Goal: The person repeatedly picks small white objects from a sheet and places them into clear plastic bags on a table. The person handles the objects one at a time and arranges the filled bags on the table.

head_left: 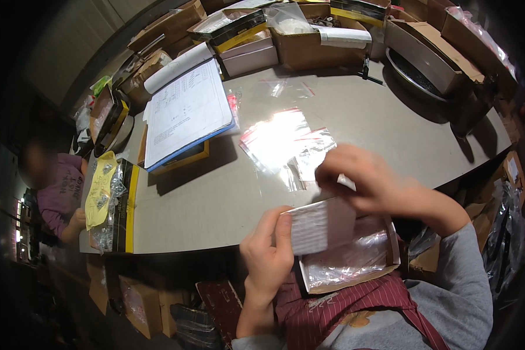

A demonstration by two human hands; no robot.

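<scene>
A flat, pale ribbed piece (310, 230) stands tilted at the fingertips of the left hand (268, 245), which pinches its near left edge with the thumb in front; the other fingers are partly hidden. The piece's right part looks smoother and pinkish, and whether it is 1 layer or several is hard to make out. Above and to the right of the left hand, the right hand (361, 181) is blurred by motion, its fingers curled downward; a pale sliver shows beneath them, but I cannot tell whether they grip it. Below the right hand, a shallow open box (395, 248) sits just above the apron (344, 306), its far left part covered by the ribbed piece; crinkled clear plastic (356, 259) lies inside, its contents unclear. Just beyond the right hand's fingertips, red-edged clear bags (302, 143) lie overlapping on the table (216, 216), glare washing out their middle. Farther off, up and left of the left hand, papers (184, 111) on a blue board cover most of a box beneath. Well left of the left hand, a person in a purple top (61, 186) is partly lost in shadow, 1 hand beside a yellow sheet (101, 189).
</scene>
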